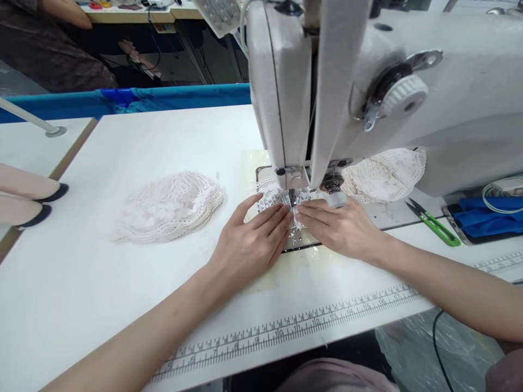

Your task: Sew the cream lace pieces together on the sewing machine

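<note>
A small white lace piece [273, 197] lies under the presser foot [292, 197] of a white sewing machine [368, 87]. My left hand [250, 239] lies flat on the lace, fingers stretched out toward the needle. Just right of the needle, my right hand [339, 226] presses down on the lace with fingers straight and together. The fingertips of both hands almost meet in front of the foot.
A pile of lace pieces [169, 207] lies to the left on the white table [102, 283]. More lace [386, 173] sits behind the machine arm. Green thread snips [435, 223] and blue cloth [486, 215] lie at right. A printed ruler [294, 326] runs along the front edge.
</note>
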Tool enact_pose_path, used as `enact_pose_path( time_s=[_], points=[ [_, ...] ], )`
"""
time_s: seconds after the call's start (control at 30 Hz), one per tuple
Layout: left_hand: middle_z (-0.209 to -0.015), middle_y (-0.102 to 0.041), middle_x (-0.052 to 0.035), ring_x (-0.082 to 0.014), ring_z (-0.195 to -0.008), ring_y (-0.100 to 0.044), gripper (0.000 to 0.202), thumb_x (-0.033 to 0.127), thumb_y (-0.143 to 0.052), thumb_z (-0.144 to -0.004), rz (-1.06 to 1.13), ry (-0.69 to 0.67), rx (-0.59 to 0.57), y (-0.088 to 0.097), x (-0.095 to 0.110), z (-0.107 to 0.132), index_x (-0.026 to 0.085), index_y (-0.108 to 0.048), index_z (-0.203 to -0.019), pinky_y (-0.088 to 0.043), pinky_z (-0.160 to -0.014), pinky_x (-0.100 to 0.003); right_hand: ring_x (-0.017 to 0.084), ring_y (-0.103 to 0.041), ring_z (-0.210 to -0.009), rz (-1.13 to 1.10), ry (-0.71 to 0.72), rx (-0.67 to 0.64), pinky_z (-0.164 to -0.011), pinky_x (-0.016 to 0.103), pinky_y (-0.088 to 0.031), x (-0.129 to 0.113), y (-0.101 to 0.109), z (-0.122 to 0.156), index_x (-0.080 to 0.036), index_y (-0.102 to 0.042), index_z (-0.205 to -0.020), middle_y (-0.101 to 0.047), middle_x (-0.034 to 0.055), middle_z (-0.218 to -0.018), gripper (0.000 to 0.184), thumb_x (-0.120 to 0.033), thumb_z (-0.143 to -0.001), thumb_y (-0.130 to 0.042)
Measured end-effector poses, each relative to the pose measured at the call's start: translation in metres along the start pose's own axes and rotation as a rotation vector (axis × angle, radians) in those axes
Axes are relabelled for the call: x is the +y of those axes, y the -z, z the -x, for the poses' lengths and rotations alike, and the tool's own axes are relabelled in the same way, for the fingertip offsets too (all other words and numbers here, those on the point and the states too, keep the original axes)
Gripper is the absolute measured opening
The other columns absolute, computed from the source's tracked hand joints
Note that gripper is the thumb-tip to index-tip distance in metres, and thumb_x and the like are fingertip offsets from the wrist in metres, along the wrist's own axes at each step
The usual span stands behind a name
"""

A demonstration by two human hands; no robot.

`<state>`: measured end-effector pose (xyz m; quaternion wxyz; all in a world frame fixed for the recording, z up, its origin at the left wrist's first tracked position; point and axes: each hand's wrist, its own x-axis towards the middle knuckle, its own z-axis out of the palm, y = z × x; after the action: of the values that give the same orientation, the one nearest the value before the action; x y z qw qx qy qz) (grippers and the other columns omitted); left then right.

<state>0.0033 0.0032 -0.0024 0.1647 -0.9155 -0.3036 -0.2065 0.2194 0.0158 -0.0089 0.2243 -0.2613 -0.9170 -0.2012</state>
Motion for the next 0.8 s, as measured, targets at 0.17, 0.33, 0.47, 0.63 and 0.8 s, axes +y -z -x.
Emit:
enact_pose_path(
  time_s=[0.17,0.33,0.47,0.63,0.8],
  points=[
    [-0.114,-0.069,-0.0084,-0.0231,-0.106,-0.066,0.028,0.019,-0.052,-0.092,0.009,0.035,-0.018,0.002,0.000,0.001,0.015,-0.062,-0.117,-0.045,-0.102,-0.050,0.016,-0.067,-0.085,0.019,-0.013,-0.017,-0.097,0.041,-0.048,-0.001,0.002,-0.001,-0.016,-0.070,-0.097,-0.075,0.0022,-0.094,0.024,-0.010,-0.091,-0.048],
    [-0.113,-0.070,-0.0081,-0.0235,-0.105,-0.066,0.028,0.023,-0.055,-0.090,0.028,0.006,-0.025,0.009,0.010,0.005,0.015,-0.064,-0.116,-0.047,-0.099,-0.047,0.015,-0.067,-0.083,-0.038,-0.015,0.029,-0.100,0.042,-0.045,-0.005,0.006,-0.001,-0.015,-0.071,-0.093,-0.075,0.0042,-0.095,0.020,-0.019,-0.092,-0.052],
    [-0.111,-0.071,-0.0093,-0.0224,-0.104,-0.067,0.026,0.023,-0.055,-0.091,0.001,0.014,-0.031,0.009,0.013,0.005,0.012,-0.065,-0.112,-0.047,-0.099,-0.046,0.014,-0.066,-0.081,-0.023,-0.029,0.020,-0.102,0.041,-0.045,-0.005,0.007,-0.001,-0.016,-0.071,-0.094,-0.075,0.0026,-0.094,0.021,-0.023,-0.094,-0.050],
    [-0.113,-0.070,-0.0084,-0.0229,-0.104,-0.067,0.026,0.023,-0.054,-0.091,0.001,0.014,-0.037,0.007,0.007,0.003,0.014,-0.065,-0.113,-0.046,-0.100,-0.048,0.015,-0.066,-0.079,-0.014,-0.047,-0.030,-0.102,0.042,-0.044,-0.003,0.007,-0.002,-0.015,-0.070,-0.095,-0.075,0.0030,-0.088,0.024,-0.020,-0.095,-0.047],
    [-0.116,-0.068,-0.0081,-0.0238,-0.108,-0.065,0.029,0.024,-0.052,-0.092,0.024,0.046,-0.041,0.003,0.003,0.002,0.017,-0.062,-0.118,-0.043,-0.103,-0.051,0.016,-0.065,-0.086,0.016,-0.056,-0.055,-0.107,0.041,-0.039,0.000,0.003,-0.002,-0.014,-0.070,-0.097,-0.075,0.0035,-0.094,0.024,-0.016,-0.094,-0.046]
  ],
)
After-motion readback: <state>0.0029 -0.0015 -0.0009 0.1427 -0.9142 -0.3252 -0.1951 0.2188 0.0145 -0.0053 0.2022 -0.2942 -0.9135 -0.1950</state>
